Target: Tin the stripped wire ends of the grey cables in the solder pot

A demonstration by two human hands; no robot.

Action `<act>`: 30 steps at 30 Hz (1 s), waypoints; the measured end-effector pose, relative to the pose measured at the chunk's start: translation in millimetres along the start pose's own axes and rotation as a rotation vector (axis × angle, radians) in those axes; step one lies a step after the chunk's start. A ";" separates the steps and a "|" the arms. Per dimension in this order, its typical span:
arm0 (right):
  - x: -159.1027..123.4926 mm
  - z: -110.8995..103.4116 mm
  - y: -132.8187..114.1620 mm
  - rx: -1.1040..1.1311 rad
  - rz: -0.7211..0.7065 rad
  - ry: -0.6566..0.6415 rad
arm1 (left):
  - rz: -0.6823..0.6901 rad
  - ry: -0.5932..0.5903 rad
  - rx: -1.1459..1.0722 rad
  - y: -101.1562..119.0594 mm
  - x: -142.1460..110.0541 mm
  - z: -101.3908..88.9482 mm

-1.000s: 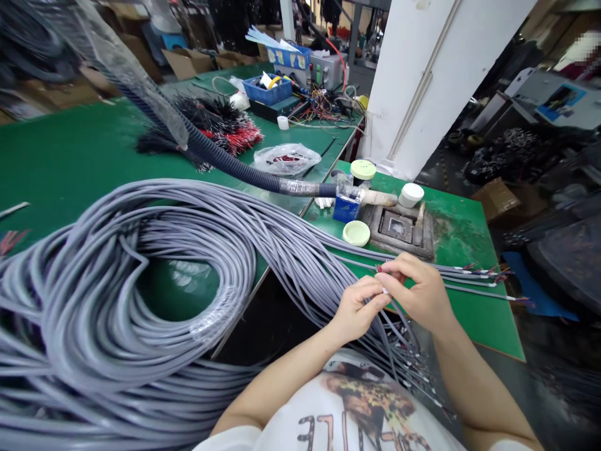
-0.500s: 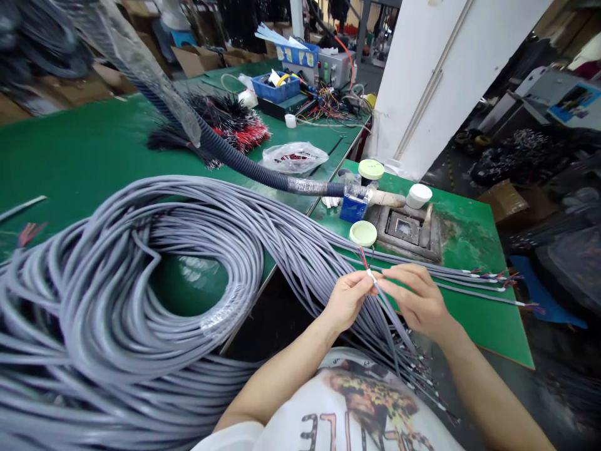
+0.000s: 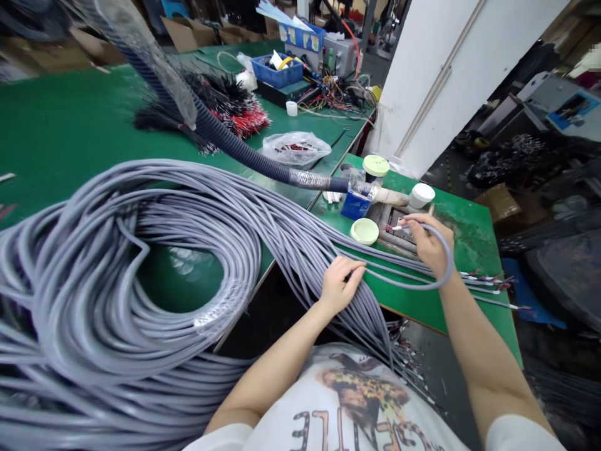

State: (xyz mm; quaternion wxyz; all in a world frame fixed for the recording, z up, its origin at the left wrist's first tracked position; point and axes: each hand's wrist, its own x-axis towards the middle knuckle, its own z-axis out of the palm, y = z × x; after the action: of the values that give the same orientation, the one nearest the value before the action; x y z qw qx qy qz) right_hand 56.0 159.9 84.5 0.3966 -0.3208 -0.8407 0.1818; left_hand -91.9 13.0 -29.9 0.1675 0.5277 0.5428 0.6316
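My right hand (image 3: 428, 241) pinches the end of one grey cable (image 3: 441, 266), which loops round behind the hand; its stripped coloured wire tips point left over the metal solder pot (image 3: 399, 228). My left hand (image 3: 339, 285) rests closed on the bundle of grey cables (image 3: 300, 241) where it crosses the table edge, gripping the same cable lower down. The big coil of grey cables (image 3: 117, 275) fills the left half of the view.
A blue bottle (image 3: 357, 200), a pale green lid (image 3: 364, 231), a green-capped jar (image 3: 375, 168) and a white jar (image 3: 421, 195) stand round the pot. A black corrugated hose (image 3: 235, 147) crosses above. Finished cable ends (image 3: 488, 282) lie to the right. A plastic bag (image 3: 293, 147) lies behind.
My right hand has carried the cable end up and away from my left hand to over the pot. The left hand has dropped onto the bundle.
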 end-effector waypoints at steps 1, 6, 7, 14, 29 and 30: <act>7.3 4.5 3.5 0.026 0.018 -0.015 | 0.050 -0.013 0.038 -4.1 -1.8 1.4; 32.1 29.2 12.5 0.160 0.108 -0.120 | 0.146 -0.028 0.142 -10.3 -5.9 5.8; 34.8 33.5 13.0 0.163 0.120 -0.135 | 0.151 -0.024 0.150 -10.1 -5.8 5.9; 43.2 57.2 21.5 0.180 0.171 -0.201 | 0.147 -0.036 0.175 -10.3 -4.5 4.8; 45.1 75.5 41.4 0.098 0.196 -0.240 | 0.111 -0.069 0.158 -13.1 -6.8 4.9; 45.1 75.7 41.0 0.102 0.199 -0.241 | 0.114 -0.068 0.159 -13.0 -6.8 4.9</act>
State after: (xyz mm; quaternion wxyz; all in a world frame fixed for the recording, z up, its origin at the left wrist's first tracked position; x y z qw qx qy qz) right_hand -8.8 216.7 39.5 0.2887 -0.3578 -0.8360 0.2997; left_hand -89.8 14.8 -45.1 0.1070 0.5903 0.5544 0.5767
